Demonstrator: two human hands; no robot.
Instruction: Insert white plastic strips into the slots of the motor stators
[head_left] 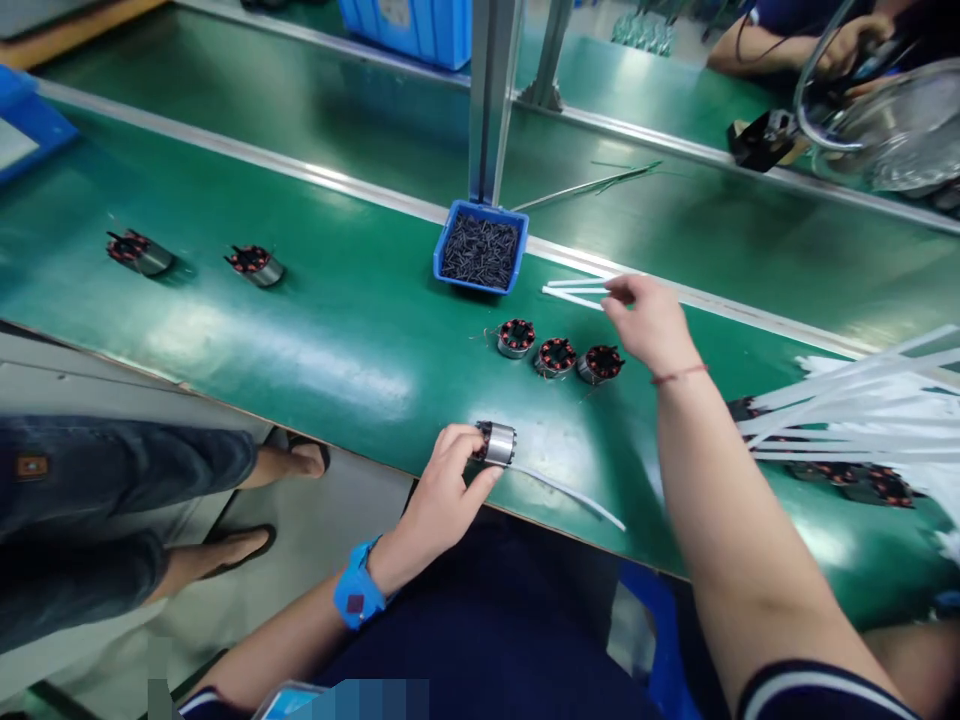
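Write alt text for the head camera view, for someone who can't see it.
The left hand holds a silver metal cylinder sideways near a green table's edge, while the right hand is at thin white strips beside a blue plastic bin of small black pieces. Three round red-and-black coil parts stand in a row.

Green bench (360, 330), blue bin (480, 283) (black bits inside (480, 248)), white strips (577, 298).

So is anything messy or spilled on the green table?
Nothing looks spilled: the black bits are in their blue tray. The long white strips on the right look messy, though, poking out every way around some coil parts. Some thin wires also look a bit stray, lying behind the tray.
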